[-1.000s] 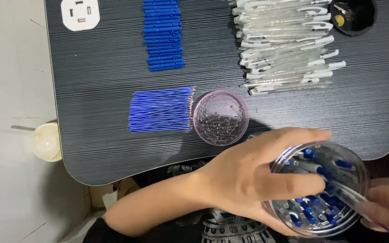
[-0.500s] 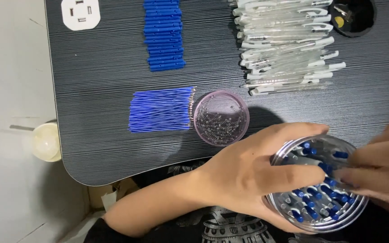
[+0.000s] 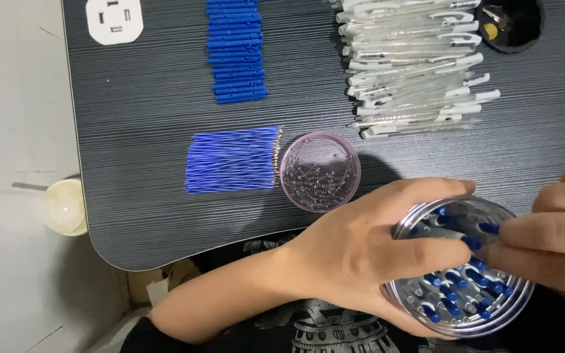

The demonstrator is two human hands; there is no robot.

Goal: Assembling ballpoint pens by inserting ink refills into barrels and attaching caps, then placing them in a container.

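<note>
left hand gripping clear jar, right hand fingertips pinching inside it

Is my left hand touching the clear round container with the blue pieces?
Touching. The head view shows the left hand wrapped around the container's near side, its fingers lying across the rim.

Hands around clear tub (blue caps)

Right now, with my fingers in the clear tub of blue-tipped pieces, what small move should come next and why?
Probably pinch one blue-tipped piece and lift it straight out. The right hand has its fingertips already down among them, while the left hand grips the clear round tub steady at the edge of the black desk.
</note>
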